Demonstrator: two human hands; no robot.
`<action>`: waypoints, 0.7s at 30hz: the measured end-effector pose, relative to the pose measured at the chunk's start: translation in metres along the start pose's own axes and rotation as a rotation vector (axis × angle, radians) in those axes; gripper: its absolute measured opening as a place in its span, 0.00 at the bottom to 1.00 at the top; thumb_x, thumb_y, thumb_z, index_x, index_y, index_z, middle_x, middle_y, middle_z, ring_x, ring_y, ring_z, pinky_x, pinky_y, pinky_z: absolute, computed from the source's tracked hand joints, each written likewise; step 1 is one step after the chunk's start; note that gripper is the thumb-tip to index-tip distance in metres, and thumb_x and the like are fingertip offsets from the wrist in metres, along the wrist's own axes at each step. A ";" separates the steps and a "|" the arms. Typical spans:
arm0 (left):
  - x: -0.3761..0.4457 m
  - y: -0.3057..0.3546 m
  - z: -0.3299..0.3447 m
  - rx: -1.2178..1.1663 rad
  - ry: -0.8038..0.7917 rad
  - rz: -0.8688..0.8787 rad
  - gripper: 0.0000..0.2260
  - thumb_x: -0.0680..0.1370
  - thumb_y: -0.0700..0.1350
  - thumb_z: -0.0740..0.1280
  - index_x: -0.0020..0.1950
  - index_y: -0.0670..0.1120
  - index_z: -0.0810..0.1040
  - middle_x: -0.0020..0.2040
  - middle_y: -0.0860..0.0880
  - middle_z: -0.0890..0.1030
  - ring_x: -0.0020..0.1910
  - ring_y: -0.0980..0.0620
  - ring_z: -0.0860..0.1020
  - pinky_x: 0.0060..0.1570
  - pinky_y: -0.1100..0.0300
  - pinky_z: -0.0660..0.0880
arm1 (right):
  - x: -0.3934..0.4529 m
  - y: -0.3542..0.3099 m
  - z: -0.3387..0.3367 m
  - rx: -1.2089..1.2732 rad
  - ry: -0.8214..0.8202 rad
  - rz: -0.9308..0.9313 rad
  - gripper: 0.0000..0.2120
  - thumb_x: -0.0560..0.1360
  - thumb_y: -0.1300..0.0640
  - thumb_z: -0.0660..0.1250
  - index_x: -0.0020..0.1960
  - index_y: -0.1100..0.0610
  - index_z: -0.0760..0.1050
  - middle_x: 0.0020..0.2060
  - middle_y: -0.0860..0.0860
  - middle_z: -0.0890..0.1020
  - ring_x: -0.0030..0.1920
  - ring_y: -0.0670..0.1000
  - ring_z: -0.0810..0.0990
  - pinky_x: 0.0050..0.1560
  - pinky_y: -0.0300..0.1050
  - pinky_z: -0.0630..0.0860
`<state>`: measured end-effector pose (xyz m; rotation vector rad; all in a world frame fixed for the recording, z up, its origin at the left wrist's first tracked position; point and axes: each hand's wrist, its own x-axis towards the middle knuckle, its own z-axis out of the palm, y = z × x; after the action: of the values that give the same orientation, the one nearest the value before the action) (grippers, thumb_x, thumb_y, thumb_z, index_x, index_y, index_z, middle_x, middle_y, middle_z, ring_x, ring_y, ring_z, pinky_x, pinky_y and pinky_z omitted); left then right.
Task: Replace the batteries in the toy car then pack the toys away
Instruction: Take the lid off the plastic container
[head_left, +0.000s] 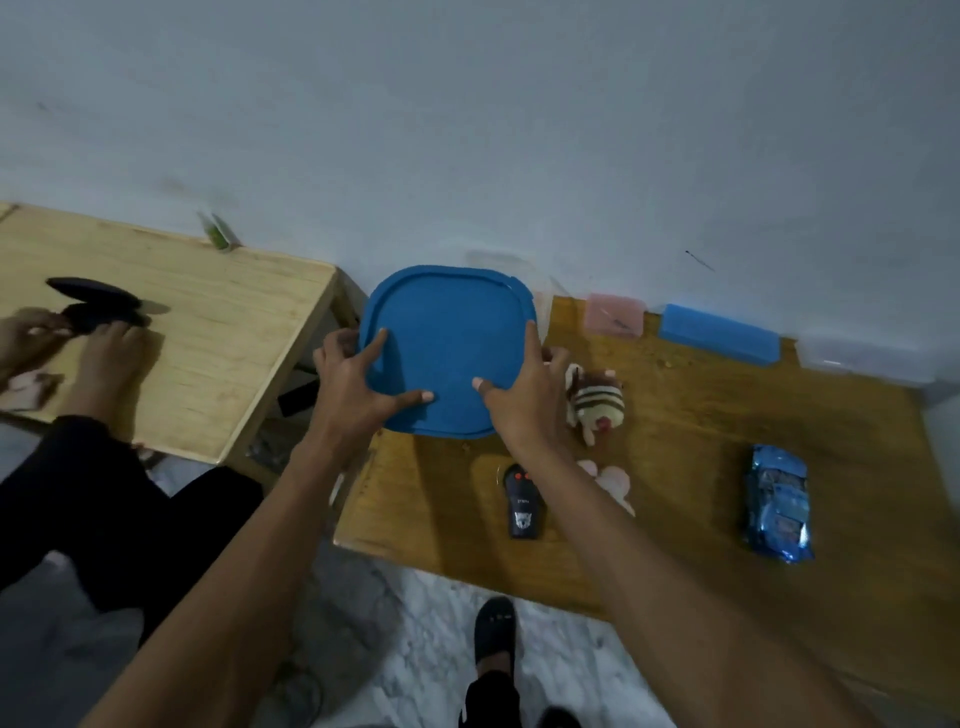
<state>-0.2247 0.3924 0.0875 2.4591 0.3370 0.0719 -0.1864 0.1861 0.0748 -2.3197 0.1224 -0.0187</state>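
A blue square lid (447, 332) with rounded corners covers a container at the back left of the brown table (675, 493). My left hand (353, 384) grips the lid's left edge, thumb and forefinger lying on top. My right hand (524, 389) grips its right edge the same way. A black remote control (522, 504) lies near the front, partly under my right forearm. The blue toy car (779, 504) sits at the right. A striped plush toy (595, 400) lies beside my right hand, and a pink plush (613, 483) shows behind my forearm.
A blue block (719, 332) and a pink box (613, 314) stand against the wall. Left is a lighter wooden table (208, 338), where another person's hands (67, 338) handle a dark object. That person's dark-clad legs (104, 519) fill the lower left. My foot (493, 634) stands on the marble floor.
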 end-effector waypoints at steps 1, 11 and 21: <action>-0.016 -0.006 0.000 0.016 -0.012 -0.003 0.52 0.61 0.71 0.75 0.79 0.46 0.67 0.71 0.43 0.62 0.70 0.40 0.60 0.70 0.43 0.66 | -0.018 0.005 0.004 0.004 -0.006 0.013 0.46 0.70 0.47 0.77 0.80 0.46 0.54 0.62 0.53 0.65 0.58 0.55 0.74 0.52 0.50 0.80; -0.107 -0.081 0.043 0.131 -0.098 -0.073 0.58 0.54 0.78 0.70 0.76 0.46 0.72 0.70 0.39 0.65 0.69 0.37 0.62 0.72 0.42 0.65 | -0.134 0.061 0.045 -0.085 -0.176 0.145 0.45 0.72 0.52 0.76 0.80 0.49 0.53 0.65 0.55 0.63 0.62 0.58 0.73 0.58 0.50 0.75; -0.101 -0.117 0.067 0.181 -0.188 -0.107 0.54 0.57 0.74 0.75 0.77 0.47 0.70 0.70 0.40 0.65 0.68 0.37 0.63 0.71 0.44 0.65 | -0.127 0.059 0.045 -0.481 -0.378 0.101 0.38 0.76 0.49 0.71 0.78 0.57 0.56 0.72 0.58 0.62 0.69 0.60 0.66 0.56 0.52 0.75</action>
<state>-0.3393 0.4148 -0.0339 2.5956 0.4071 -0.2437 -0.3158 0.1912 0.0045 -2.7414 0.0543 0.5527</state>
